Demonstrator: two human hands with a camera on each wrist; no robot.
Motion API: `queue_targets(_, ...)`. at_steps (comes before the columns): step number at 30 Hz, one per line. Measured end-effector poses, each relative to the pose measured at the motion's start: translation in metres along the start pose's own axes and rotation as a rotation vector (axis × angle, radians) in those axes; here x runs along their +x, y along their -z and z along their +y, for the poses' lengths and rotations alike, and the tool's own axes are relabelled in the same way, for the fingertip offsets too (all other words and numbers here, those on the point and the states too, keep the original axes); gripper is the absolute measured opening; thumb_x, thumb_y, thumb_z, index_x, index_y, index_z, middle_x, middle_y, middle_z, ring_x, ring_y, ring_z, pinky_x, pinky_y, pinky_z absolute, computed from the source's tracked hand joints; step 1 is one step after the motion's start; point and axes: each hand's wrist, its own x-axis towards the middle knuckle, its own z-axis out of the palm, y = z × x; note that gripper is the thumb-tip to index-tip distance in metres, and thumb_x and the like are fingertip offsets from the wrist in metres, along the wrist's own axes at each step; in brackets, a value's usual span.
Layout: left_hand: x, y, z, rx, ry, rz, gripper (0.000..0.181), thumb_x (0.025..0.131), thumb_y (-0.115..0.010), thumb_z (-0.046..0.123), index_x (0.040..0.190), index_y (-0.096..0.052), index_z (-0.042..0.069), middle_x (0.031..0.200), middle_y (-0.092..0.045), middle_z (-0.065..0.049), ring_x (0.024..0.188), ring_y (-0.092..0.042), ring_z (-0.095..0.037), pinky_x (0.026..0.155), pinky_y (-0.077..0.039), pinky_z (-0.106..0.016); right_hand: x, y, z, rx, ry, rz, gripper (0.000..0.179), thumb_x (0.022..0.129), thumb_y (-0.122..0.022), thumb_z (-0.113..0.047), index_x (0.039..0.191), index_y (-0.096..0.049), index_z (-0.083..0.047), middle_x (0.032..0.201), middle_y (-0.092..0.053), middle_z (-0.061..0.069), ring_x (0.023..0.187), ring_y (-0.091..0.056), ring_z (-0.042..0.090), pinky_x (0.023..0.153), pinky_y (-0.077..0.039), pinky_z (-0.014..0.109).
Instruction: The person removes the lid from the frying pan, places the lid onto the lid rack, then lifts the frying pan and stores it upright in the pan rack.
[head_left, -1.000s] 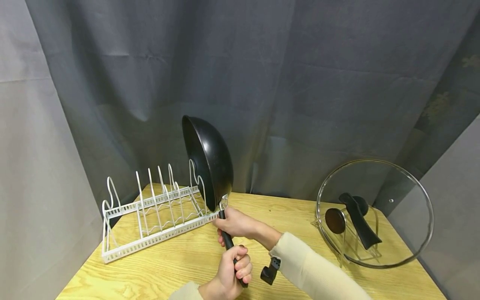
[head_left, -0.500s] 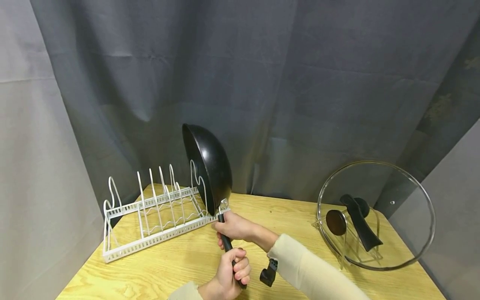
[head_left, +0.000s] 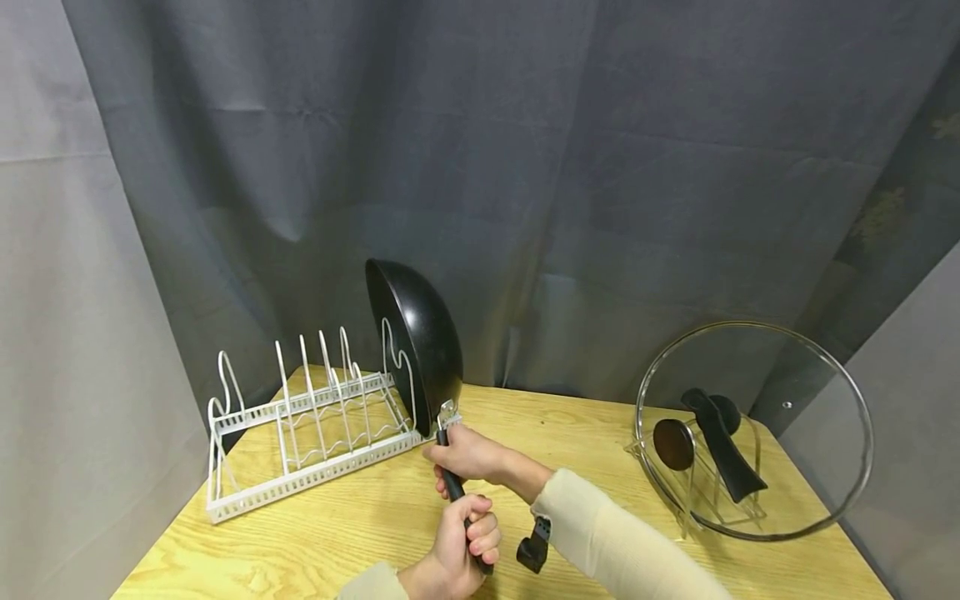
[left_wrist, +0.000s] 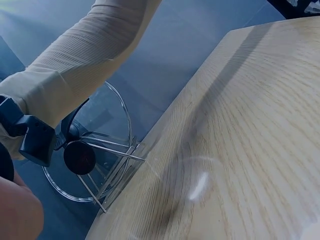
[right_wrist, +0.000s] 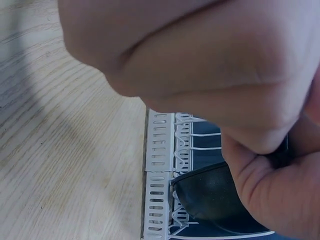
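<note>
A black wok (head_left: pixel 427 342) stands on edge at the right end of a white wire pan rack (head_left: pixel 322 467), its hollow side turned left. A wire hoop of the rack crosses in front of that hollow side. My right hand (head_left: pixel 472 454) grips the wok's black handle (head_left: pixel 452 483) close to its metal bracket. Lower down, my left hand (head_left: pixel 461 542) has its fingers wrapped round the handle's end. From the right wrist, curled fingers (right_wrist: pixel 210 75) hide most of the handle, while the wok (right_wrist: pixel 210 195) shows above the slotted rail (right_wrist: pixel 157 200). Where its rim rests, I cannot tell.
On the right of the wooden table (head_left: pixel 570 417), a large glass lid (head_left: pixel 847 500) leans in a wire stand (head_left: pixel 686 500), with a dark round knob (head_left: pixel 672 444) and a black curved handle (head_left: pixel 723 446). Grey curtains (head_left: pixel 600 208) hang behind. A black camera mount (head_left: pixel 534 546) sits at my right cuff.
The wok has sunk lower at the rack's right end, most of it in the first half second. Both hands keep their grip on the handle and have hardly shifted.
</note>
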Motion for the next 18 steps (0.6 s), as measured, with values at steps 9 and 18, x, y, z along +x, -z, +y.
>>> queue_targets(9, 0.003, 0.002, 0.002, -0.002, -0.003, 0.02, 0.031, 0.086, -0.034, 0.013, 0.057, -0.028, 0.022, 0.042, -0.034, 0.014, 0.037, -0.036, 0.002, 0.041, -0.035, -0.012, 0.007, 0.002, 0.004, 0.026, 0.0, -0.012, 0.029, 0.092, -0.05, -0.009, 0.065, -0.051, 0.0, 0.052, -0.052, 0.007, 0.044, -0.056, 0.013, 0.044, -0.049, 0.024)
queue_targets(18, 0.01, 0.003, 0.008, 0.023, -0.004, 0.03, 0.034, 0.086, -0.034, 0.014, 0.053, -0.028, 0.021, 0.043, -0.034, 0.014, 0.037, -0.037, 0.002, 0.042, -0.035, -0.012, 0.013, 0.008, 0.0, 0.026, -0.032, -0.031, 0.025, 0.095, -0.051, -0.012, 0.074, -0.049, 0.001, 0.055, -0.052, 0.008, 0.045, -0.056, 0.013, 0.045, -0.049, 0.024)
